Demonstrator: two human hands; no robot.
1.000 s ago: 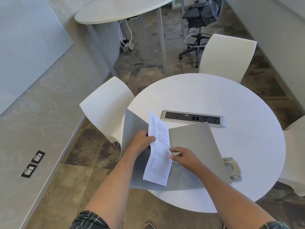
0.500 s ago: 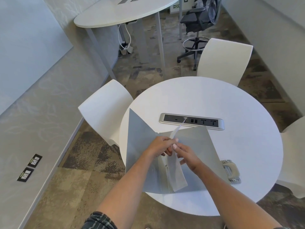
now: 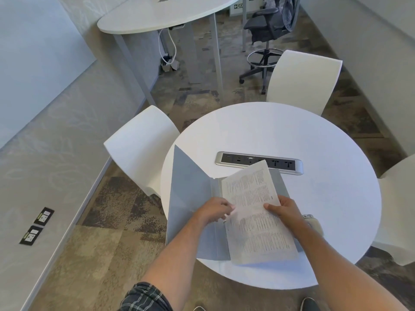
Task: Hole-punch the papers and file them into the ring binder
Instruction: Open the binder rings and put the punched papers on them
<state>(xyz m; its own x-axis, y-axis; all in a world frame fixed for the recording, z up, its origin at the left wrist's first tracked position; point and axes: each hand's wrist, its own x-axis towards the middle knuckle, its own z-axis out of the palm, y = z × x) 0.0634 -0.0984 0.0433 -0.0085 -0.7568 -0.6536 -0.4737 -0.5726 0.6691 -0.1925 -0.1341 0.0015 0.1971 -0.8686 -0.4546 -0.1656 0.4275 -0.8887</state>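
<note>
Over the open ring binder (image 3: 193,212) on the desk (image 3: 325,198), the printed paper (image 3: 253,212) is lying long axis away from me, slightly lifted. My left hand (image 3: 214,211) is pinching its punched edge beside the spine, nearer the rings; my right hand (image 3: 285,209) is gripping the outer edge.

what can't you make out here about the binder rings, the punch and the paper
Head view only:
- Binder rings: hidden under the left hand and the paper; open or closed cannot be told.
- Hole punch: mostly covered by the right hand and its forearm.
- Punched holes in the paper: not visible, edge covered.
- Printed text: too small to read.
</note>
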